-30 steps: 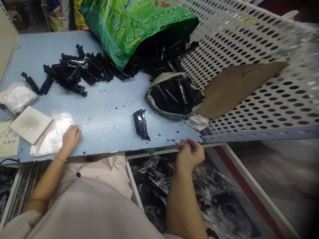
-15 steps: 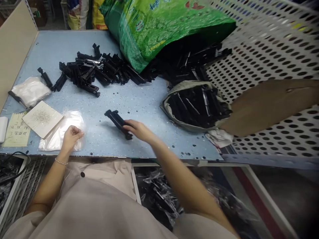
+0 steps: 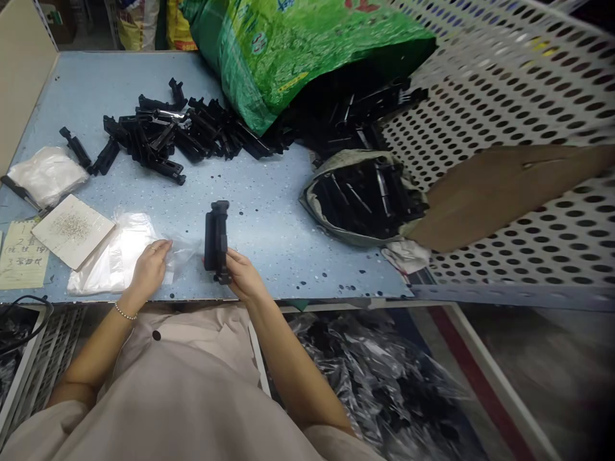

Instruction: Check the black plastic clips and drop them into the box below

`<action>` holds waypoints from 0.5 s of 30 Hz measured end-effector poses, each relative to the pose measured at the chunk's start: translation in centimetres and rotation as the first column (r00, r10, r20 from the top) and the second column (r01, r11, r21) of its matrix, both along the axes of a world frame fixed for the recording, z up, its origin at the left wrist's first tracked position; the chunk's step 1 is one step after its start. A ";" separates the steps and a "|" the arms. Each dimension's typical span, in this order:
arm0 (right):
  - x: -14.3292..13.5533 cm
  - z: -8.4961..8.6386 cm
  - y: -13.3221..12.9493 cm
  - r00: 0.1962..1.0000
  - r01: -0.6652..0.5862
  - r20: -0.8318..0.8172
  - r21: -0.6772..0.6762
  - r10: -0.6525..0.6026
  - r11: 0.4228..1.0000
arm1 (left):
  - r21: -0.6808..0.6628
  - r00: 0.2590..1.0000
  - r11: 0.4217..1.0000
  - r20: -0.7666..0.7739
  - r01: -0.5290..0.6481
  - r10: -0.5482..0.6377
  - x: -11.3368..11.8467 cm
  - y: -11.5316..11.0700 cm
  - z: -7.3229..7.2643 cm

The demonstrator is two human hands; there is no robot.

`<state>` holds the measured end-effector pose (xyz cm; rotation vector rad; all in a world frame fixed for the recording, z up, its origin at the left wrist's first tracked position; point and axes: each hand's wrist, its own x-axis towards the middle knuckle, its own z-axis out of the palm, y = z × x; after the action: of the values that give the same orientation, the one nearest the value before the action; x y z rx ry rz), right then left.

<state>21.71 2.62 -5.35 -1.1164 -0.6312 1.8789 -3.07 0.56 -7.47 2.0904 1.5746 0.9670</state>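
Note:
My right hand is closed around the lower end of a long black plastic part, which stands nearly upright in the view, above the table's front area. A clear plastic bag is pinched in my left hand; its thin film reaches out toward the black part, apart from it. Under and beside my left hand lies a stack of clear plastic bags. The fingertips of my right hand are partly hidden behind the part.
A heap of similar black parts lies at the back, beside a large green sack spilling more. An open grey-green bag of parts sits right, by a perforated panel. A white tile and yellow note lie left.
My right hand has brought the black part left and turned it more upright. My left hand has moved right, drawing a clear bag from the stack. The view has shifted slightly.

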 end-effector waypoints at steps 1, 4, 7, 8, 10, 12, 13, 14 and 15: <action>0.4 0.4 -0.8 1.000 -0.005 -0.012 -0.012 0.005 1.000 | 0.039 1.000 0.999 -0.008 -0.009 0.010 0.5 0.3 0.0; 0.5 1.0 -3.6 0.983 -0.154 -0.113 -0.094 0.143 0.984 | 0.155 1.000 0.988 0.000 -0.024 0.024 2.2 0.8 0.2; -0.3 0.6 -5.6 0.948 -0.277 -0.204 -0.150 0.244 0.949 | 0.276 1.000 0.961 -0.008 -0.006 0.008 3.8 0.2 0.4; -0.6 0.3 -5.8 0.946 -0.274 -0.224 -0.155 0.236 0.949 | 0.312 1.000 0.950 -0.021 0.018 -0.012 4.3 -0.2 0.3; -0.9 -0.3 -5.9 0.952 -0.221 -0.248 -0.150 0.180 0.964 | 0.359 0.996 0.930 -0.052 0.084 -0.070 4.9 -1.1 -0.1; -0.9 -0.9 -5.7 0.955 -0.151 -0.278 -0.145 0.107 0.978 | 0.360 0.993 0.926 -0.067 0.117 -0.100 4.9 -1.7 -0.6; -0.8 -1.1 -5.6 0.948 -0.136 -0.306 -0.152 0.085 0.979 | 0.349 0.994 0.931 -0.063 0.103 -0.086 4.7 -1.8 -0.8; -0.7 -1.3 -5.5 0.935 -0.148 -0.346 -0.166 0.083 0.975 | 0.336 0.997 0.939 -0.054 0.070 -0.055 4.5 -1.7 -0.9; -0.7 -1.4 -5.5 0.914 -0.178 -0.395 -0.184 0.093 0.967 | 0.326 0.999 0.945 -0.041 0.029 -0.017 4.1 -1.6 -1.0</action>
<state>21.04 -2.93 -6.78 -0.8127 -0.2897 2.2522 1.08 -1.00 -8.45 2.3516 1.4859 1.2605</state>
